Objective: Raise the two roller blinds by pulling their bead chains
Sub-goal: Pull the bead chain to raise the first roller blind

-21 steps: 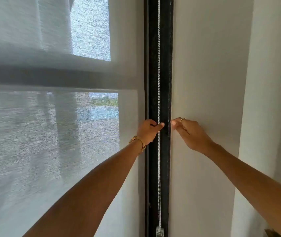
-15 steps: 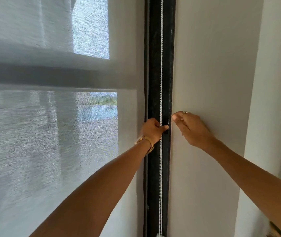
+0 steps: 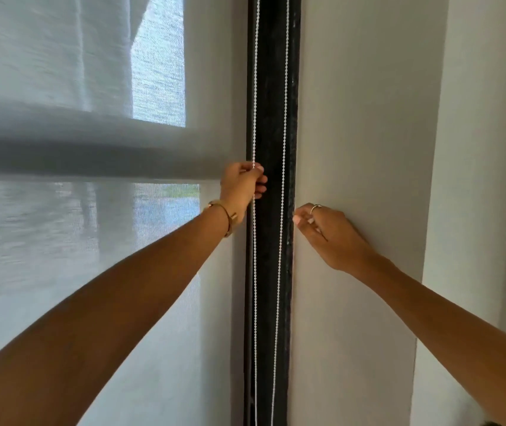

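Two strands of white bead chain hang down the dark vertical window frame [image 3: 271, 272]; the left strand [image 3: 254, 87] runs along the frame's left edge and the right strand [image 3: 283, 149] hangs just inside its right edge, the two drawing closer together toward the bottom of the view; whether they are one loop or two separate chains cannot be told, since neither end shows. The left hand [image 3: 241, 187] is raised against the left strand with its fingers [image 3: 257, 179] curled and pressed together around it, the thumb and forefinger pinching the beads where the strand enters the fist; the strand comes out again below the hand and falls straight down. The right hand [image 3: 327, 235] sits lower, just to the right of the frame, its fingers [image 3: 299, 219] bunched together with the tips pointing at the right strand; they lie very near it, but whether they touch or hold it cannot be told. A thin ring [image 3: 316, 207] is on one right finger; a gold bangle [image 3: 224, 215] circles the left wrist. To the left of the frame a translucent grey-white roller blind [image 3: 91, 272] covers the glass, with blurred outdoor shapes and a dark horizontal bar [image 3: 76, 155] showing through its weave; to the right an opaque, pale beige roller blind [image 3: 368, 118] hangs flat behind the right hand, and beyond it stands a white wall [image 3: 485, 149].
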### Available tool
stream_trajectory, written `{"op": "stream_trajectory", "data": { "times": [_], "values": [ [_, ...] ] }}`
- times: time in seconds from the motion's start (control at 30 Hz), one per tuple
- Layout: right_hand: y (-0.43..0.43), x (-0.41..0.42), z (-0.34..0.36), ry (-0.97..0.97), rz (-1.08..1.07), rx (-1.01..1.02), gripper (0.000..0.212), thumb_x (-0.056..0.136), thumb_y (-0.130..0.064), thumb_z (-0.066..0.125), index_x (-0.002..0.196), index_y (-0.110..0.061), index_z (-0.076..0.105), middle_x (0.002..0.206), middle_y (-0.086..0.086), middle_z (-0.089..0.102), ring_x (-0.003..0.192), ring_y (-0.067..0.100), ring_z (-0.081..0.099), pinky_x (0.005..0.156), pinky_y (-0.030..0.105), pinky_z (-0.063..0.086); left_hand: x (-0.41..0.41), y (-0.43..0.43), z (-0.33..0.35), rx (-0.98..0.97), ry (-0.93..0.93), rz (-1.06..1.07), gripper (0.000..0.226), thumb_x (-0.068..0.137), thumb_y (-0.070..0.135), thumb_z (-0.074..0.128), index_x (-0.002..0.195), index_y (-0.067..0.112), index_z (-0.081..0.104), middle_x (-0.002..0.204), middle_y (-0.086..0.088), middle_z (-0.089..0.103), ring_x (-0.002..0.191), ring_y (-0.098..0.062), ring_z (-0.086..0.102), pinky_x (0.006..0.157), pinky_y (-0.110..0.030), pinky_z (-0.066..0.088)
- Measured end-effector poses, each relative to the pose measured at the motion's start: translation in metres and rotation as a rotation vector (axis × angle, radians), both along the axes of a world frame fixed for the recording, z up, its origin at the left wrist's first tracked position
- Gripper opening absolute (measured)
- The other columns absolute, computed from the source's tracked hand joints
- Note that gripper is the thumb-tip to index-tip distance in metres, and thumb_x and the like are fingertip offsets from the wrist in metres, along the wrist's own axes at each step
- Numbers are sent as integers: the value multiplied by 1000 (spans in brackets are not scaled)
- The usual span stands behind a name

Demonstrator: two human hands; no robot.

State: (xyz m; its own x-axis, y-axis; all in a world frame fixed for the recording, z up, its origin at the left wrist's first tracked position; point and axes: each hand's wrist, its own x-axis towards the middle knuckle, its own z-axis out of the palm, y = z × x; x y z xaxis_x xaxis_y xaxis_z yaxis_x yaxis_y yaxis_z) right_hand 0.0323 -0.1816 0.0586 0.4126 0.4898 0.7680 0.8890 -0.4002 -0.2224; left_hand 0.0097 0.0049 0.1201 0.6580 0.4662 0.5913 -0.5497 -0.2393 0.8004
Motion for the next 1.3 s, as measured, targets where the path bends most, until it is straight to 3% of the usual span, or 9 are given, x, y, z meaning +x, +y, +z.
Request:
{"op": "stream_trajectory", "data": {
  "times": [0.2,0.33,0.4,0.47,0.53,0.67,0.97,1.17,1.3],
  "values": [
    [3,4,3,74,80,30,32,97,-36,39,112,-16,60,102,2,69,71,3,59,67,19,49,-18,-20,104,-40,-98,47,22,98,23,45,108,8,58,74,2,62,57,-8,55,50,-19,50],
    [8,7,1,166,129,47,34,97,-35,39,117,-15,58,98,-5,67,82,6,59,79,30,55,-31,-37,147,-75,-170,108,27,97,9,38,108,2,62,90,-10,67,52,-8,43,46,-21,52],
    [12,9,2,201,155,66,35,97,-35,40,119,-14,57,97,-5,66,86,7,60,83,36,56,-34,-43,153,-52,-187,97,33,93,1,34,96,4,66,82,-9,63,48,-9,40,39,-17,47],
    [15,11,3,235,179,84,35,97,-34,39,118,-12,57,104,13,68,91,24,65,81,42,58,-31,-47,150,43,-165,95,35,92,1,33,76,12,62,70,-1,53,49,-10,38,36,-16,33],
    [19,14,4,297,209,110,33,98,-31,39,117,-12,57,107,23,66,92,34,64,74,42,59,-25,-46,144,108,-187,132,34,90,3,35,67,17,55,62,2,46,52,-9,38,43,-18,31],
    [28,21,9,502,324,207,31,99,-26,38,124,-15,54,119,9,63,93,16,61,65,22,56,-15,-34,136,101,-316,178,37,92,6,32,61,20,49,56,5,42,51,-9,38,47,-20,29],
    [56,16,48,707,472,355,38,98,-39,38,117,-15,60,109,3,68,96,20,67,70,29,60,-13,-22,126,175,-496,353,42,89,1,31,55,24,39,54,7,38,53,-7,39,55,-23,30],
    [71,10,55,743,497,381,36,97,-41,38,111,-17,62,103,2,70,94,21,68,65,28,61,-23,-45,97,141,-555,243,43,91,4,30,55,25,40,54,8,39,56,-9,39,58,-25,33],
    [72,5,34,778,475,420,35,98,-36,37,105,-14,63,102,8,71,96,27,68,79,41,60,-21,-53,40,149,-531,148,40,90,1,31,58,23,39,59,9,39,53,-3,35,53,-13,31]
  ]
}}
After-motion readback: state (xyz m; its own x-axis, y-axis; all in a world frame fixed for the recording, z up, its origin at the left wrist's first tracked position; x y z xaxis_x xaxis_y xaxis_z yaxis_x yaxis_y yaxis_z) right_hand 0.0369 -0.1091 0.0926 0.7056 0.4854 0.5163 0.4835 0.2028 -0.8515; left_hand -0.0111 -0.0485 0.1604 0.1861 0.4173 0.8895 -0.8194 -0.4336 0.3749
